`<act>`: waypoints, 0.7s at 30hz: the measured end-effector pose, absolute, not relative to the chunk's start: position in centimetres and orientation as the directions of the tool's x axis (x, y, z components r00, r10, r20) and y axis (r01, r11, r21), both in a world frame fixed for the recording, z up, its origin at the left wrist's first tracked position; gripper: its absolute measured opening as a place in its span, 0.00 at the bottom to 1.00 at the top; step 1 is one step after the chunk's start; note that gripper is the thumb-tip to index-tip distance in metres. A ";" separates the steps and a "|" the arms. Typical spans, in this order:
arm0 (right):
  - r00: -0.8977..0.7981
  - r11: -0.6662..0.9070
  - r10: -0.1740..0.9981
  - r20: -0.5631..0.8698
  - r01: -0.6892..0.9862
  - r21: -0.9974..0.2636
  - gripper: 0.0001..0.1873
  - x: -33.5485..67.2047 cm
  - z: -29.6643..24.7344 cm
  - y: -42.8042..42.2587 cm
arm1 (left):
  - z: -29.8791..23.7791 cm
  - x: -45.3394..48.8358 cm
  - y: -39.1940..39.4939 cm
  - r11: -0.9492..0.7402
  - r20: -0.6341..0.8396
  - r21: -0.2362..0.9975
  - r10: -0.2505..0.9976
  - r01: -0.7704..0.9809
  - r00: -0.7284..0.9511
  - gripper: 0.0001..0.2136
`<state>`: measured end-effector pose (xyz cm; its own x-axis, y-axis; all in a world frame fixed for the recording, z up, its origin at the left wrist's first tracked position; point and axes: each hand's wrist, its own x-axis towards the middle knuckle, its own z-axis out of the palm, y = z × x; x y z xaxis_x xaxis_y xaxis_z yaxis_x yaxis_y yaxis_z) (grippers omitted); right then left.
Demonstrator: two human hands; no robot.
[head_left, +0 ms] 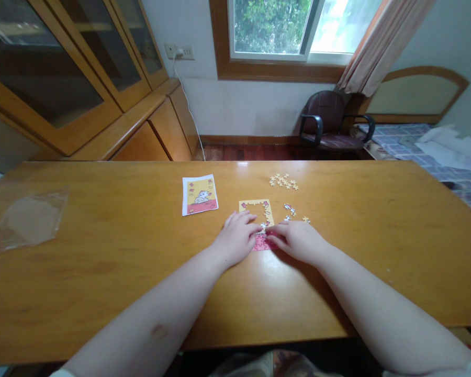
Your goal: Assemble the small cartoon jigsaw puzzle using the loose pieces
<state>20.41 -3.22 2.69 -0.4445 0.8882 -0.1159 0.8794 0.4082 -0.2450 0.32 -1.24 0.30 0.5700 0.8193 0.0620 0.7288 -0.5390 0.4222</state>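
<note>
A partly assembled jigsaw puzzle (270, 208) lies on the table, its yellow border joined around a bare middle and its pink lower rows filled. My left hand (237, 234) rests over the puzzle's left side, fingers stretched out, the thumb reaching toward the lower middle. My right hand (296, 240) comes in from the right, fingertips drawn together on a small puzzle piece at the top of the pink rows; the fingers partly cover it. Just beyond the fingertips shows a white puzzle piece (263, 225). A few loose white pieces (289, 208) lie right of the puzzle.
Farther back sits a pile of yellow puzzle pieces (283, 181). The reference picture (200, 195) with a white duck lies to the left. A clear plastic bag (31, 217) is at the far left of the wooden table (141, 303). An office chair (325, 120) stands beyond.
</note>
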 end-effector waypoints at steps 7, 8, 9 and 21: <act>-0.426 0.392 0.897 -0.119 0.890 -0.234 0.18 20.4 2.6 -3.2 | 0.1 0.3 -1.2 -0.539 0.075 0.431 0.820 0.724 0.567 0.15; -0.427 0.392 0.896 -0.120 0.889 -0.236 0.19 20.4 2.6 -3.2 | 0.1 0.3 -1.2 -0.538 0.075 0.432 0.821 0.724 0.565 0.15; -0.429 0.393 0.895 -0.120 0.888 -0.240 0.19 20.4 2.6 -3.2 | 0.1 0.3 -1.2 -0.536 0.075 0.434 0.822 0.724 0.564 0.15; -0.427 0.395 0.896 -0.126 0.893 -0.215 0.19 20.3 2.6 -3.1 | 0.1 0.3 -1.2 -0.534 0.076 0.433 0.825 0.727 0.561 0.16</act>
